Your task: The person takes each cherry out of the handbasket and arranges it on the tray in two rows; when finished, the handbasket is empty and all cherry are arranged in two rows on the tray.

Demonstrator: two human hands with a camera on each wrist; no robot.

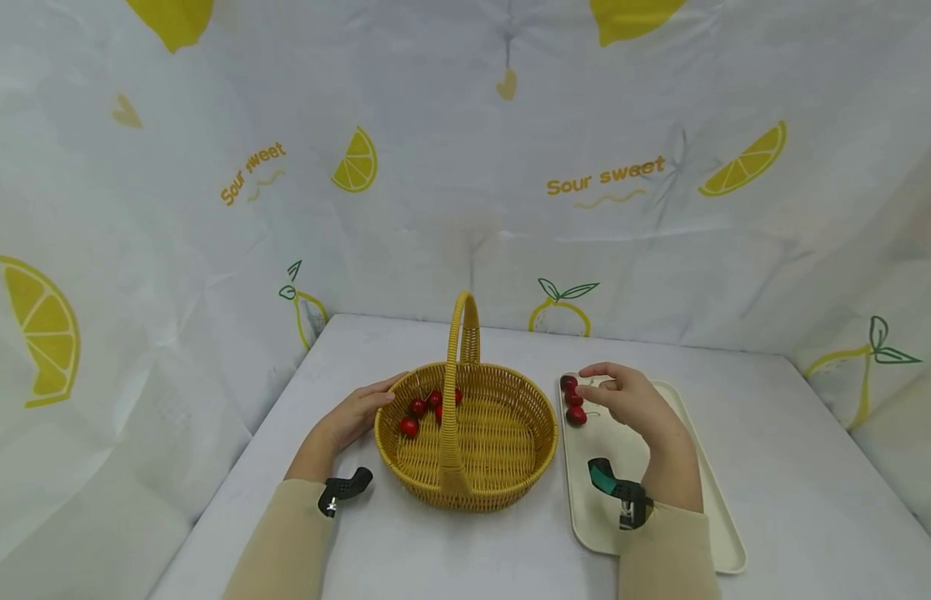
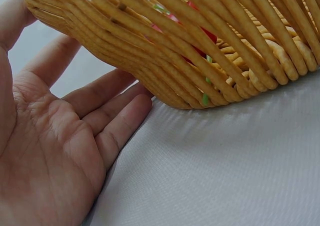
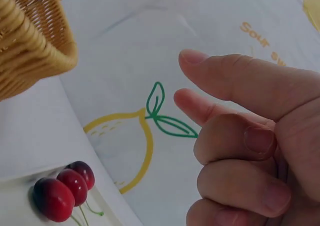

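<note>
A round yellow wicker basket [image 1: 503, 497] with a tall handle holds several red cherries [image 1: 408, 427] on its left side. My left hand [image 1: 357, 414] touches the basket's left side, thumb at the rim. In the left wrist view its other fingers [image 2: 122, 123] stretch fairly straight along the woven wall, palm apart from it. Three dark red cherries [image 1: 576, 416] lie in a row at the far left of a cream tray [image 1: 596, 521]. Over them is my right hand [image 1: 632, 406], thumb and index finger spread apart with nothing between them, the other fingers curled in.
The tray lies on the white tabletop [image 1: 795, 500], right of the basket. Behind the table hangs a white cloth [image 1: 450, 167] printed with lemons and lettering. The basket's handle [image 1: 452, 400] arches up over its middle.
</note>
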